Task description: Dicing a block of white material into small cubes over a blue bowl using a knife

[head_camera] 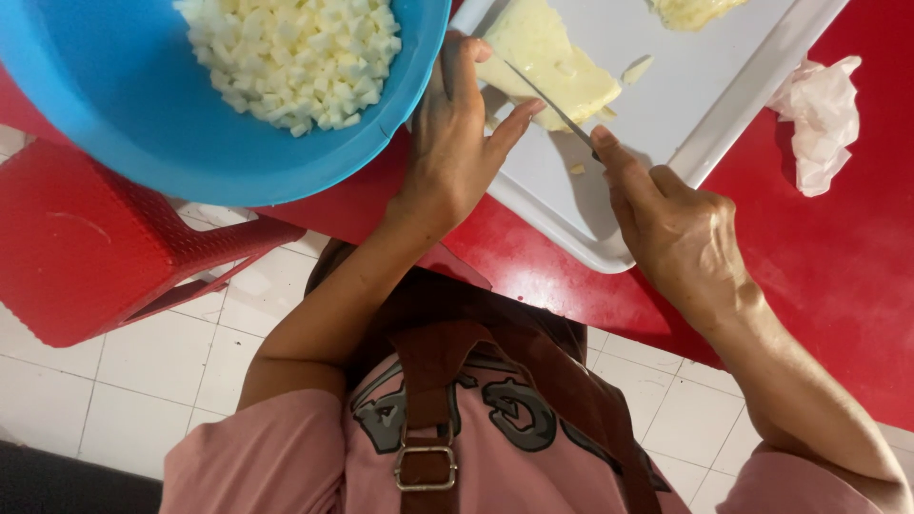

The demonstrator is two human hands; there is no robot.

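- Nearest: pink shirt and brown apron straps, cut off by the bottom edge; printed design partly hidden under the straps.
- To one side, red plastic stool over white floor tiles, its top partly hidden under the blue bowl.
- Right hand closed round a knife handle, handle itself hidden in the fist; forefinger stretched along the spine of the knife blade.
- Left hand open, fingers spread apart, fingertips pressing the pale yellow slab beside the blade.
- Slab lying on the white cutting board, near its close corner; blade tilted across the slab, edge touching it.
- Board resting on the red table, corner overhanging slightly; bare board beyond the slab.
- Blue bowl of small pale cubes, just beside the left hand, cropped at the top.
- Second pale piece and crumpled tissue farther off, piece cut by the frame.
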